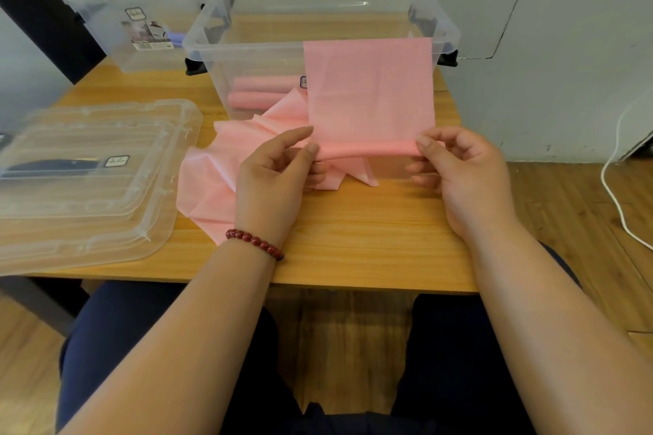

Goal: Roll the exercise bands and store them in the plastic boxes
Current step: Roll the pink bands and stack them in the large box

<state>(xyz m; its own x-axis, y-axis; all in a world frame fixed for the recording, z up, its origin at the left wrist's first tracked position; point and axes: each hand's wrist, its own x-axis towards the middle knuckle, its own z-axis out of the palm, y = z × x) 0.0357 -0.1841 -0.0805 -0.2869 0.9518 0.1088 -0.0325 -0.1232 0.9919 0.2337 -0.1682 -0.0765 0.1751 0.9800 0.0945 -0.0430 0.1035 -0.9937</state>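
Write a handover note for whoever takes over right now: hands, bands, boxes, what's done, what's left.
Hands: the left hand and right hand each pinch one end of a barely started roll on the pink band, above the table.
Bands: loose pink band lies crumpled on the table by the left hand; I cannot tell whether it is one piece or several.
Boxes: the near box is open, with two rolled bands inside. The far box is open, contents unclear. The lids are stacked at left.
Done: two rolls stored.
Left: finish this roll, store it, then roll whatever stays loose.
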